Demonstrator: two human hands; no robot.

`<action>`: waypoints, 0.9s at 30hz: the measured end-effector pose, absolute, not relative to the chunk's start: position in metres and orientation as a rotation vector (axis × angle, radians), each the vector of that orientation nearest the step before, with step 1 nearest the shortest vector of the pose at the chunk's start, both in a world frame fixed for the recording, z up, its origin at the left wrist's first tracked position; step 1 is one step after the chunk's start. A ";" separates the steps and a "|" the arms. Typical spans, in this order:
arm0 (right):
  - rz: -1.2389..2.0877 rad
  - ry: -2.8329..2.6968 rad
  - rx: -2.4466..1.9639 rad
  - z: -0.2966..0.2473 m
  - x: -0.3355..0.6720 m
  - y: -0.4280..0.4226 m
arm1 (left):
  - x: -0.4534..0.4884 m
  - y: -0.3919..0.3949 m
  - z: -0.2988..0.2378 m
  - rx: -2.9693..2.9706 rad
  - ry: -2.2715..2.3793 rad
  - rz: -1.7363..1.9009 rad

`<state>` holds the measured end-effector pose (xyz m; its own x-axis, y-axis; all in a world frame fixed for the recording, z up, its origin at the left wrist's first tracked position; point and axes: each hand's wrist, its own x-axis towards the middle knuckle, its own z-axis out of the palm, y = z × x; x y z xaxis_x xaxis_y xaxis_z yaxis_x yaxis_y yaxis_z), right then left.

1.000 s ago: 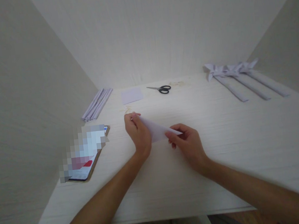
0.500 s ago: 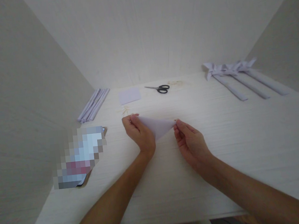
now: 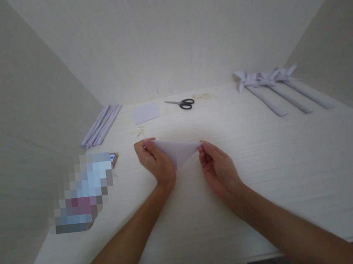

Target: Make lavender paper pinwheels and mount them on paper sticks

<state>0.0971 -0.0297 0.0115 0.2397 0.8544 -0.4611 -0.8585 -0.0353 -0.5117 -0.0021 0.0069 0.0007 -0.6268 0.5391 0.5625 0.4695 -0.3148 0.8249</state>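
A white sheet of paper folded into a triangle [image 3: 180, 151] is stretched between my hands, above the white tabletop. My left hand [image 3: 157, 161] is closed on its left end, with the thumb on top. The fingertips of my right hand [image 3: 217, 165] pinch the pointed right corner. Beyond my left hand lie a few thin yellowish strips [image 3: 140, 132] and a flat stack of pale paper [image 3: 146, 113]. Black-handled scissors [image 3: 182, 103] rest farther back, blades pointing left.
Several rolled paper sticks [image 3: 102, 126] lie in a bundle at the left. A pixelated phone [image 3: 89, 187] is nearer on that side. Back right are paper pinwheels [image 3: 265, 76] on paper sticks [image 3: 293, 98]. More yellowish bits [image 3: 201, 96] lie by the scissors. Walls enclose the back and sides.
The whole view has shifted, so the table's things appear slightly farther left. My hands keep the same grip on the folded paper.
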 end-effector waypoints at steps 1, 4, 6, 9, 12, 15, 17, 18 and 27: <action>1.373 0.008 -0.824 0.012 0.097 -0.030 | -0.002 0.007 0.000 1.330 1.807 2.126; 1.364 0.002 -0.815 0.013 0.098 -0.030 | -0.003 0.008 0.000 1.327 1.809 2.129; 1.357 -0.008 -0.811 0.015 0.098 -0.030 | -0.003 0.008 -0.001 1.326 1.803 2.135; 1.353 -0.017 -0.812 0.016 0.098 -0.030 | -0.002 0.008 0.000 1.309 1.804 2.135; 1.356 -0.026 -0.828 0.016 0.099 -0.030 | -0.002 0.007 0.000 1.299 1.803 2.128; 1.349 -0.031 -0.845 0.016 0.099 -0.030 | -0.002 0.007 0.000 1.297 1.796 2.124; 1.345 -0.030 -0.841 0.015 0.099 -0.029 | -0.002 0.007 0.000 1.299 1.794 2.123; 1.345 -0.031 -0.836 0.015 0.099 -0.029 | -0.002 0.007 0.000 1.302 1.794 2.120; 1.326 -0.023 -0.820 0.014 0.099 -0.028 | -0.003 0.006 0.000 1.342 1.784 2.123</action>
